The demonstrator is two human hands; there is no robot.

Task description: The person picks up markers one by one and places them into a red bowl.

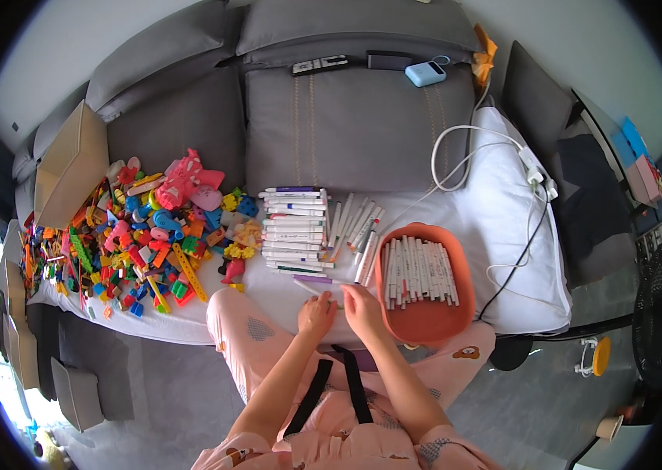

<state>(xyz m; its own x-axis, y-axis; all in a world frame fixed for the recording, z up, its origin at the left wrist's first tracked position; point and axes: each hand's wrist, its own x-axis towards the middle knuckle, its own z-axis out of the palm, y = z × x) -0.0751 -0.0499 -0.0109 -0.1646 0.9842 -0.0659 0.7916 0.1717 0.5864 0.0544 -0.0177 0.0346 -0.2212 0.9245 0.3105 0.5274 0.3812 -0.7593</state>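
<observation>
My left hand (pixel 317 316) is closed, its fingertips on a white marker (pixel 307 287) that points away to the left. Close beside it, my right hand (pixel 363 310) has its fingers curled together; whatever is between them is too small to make out. Just beyond both hands lies a purple-and-white marker (pixel 314 279). A stack of white markers (pixel 293 235) with coloured ends is laid in rows farther off, and several loose markers (pixel 361 223) fan out to its right. To the right of my hands, an orange bin (pixel 425 322) holds many white markers (pixel 419 270) side by side.
Mixed colourful toys (pixel 139 243) are heaped at the left, by a tilted beige box (pixel 72 168). A power strip (pixel 536 168) and white cables lie at the right. Along the grey sofa back are a remote (pixel 320 65) and a light-blue device (pixel 426 74).
</observation>
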